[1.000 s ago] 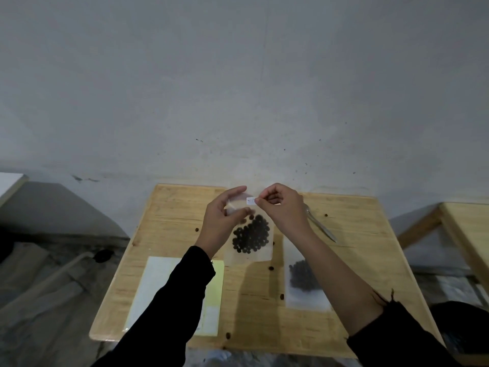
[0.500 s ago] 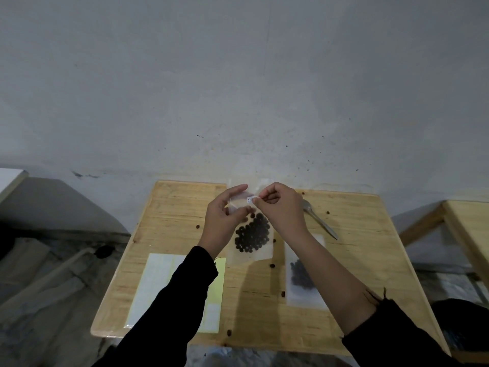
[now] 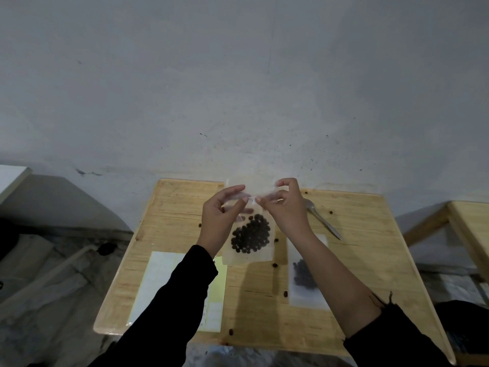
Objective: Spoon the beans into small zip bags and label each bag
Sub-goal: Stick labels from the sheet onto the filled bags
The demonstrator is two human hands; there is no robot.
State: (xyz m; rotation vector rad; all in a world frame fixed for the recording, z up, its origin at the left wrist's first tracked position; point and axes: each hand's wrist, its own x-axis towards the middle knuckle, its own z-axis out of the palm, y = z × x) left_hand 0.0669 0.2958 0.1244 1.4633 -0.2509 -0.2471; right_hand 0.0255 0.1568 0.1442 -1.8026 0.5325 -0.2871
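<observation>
I hold a clear zip bag (image 3: 250, 250) with several dark beans upright above the wooden table (image 3: 370, 247). My left hand (image 3: 221, 215) pinches its top left part. My right hand (image 3: 287, 205) pinches the top right, thumb and fingertip pressed on a small white label (image 3: 251, 199) near the bag's upper edge. A second bag of beans (image 3: 307, 274) lies flat on the table under my right forearm. A metal spoon (image 3: 324, 221) lies behind it, to the right of my right hand.
A sheet of white labels (image 3: 161, 276) with a yellow backing lies at the table's front left. Loose beans (image 3: 275, 265) are scattered over the wood. A grey wall stands right behind the table. Another wooden table (image 3: 471, 221) is at the far right.
The bag has risen a little toward the wall. My fingers have shifted along its top edge, still pressing the small label.
</observation>
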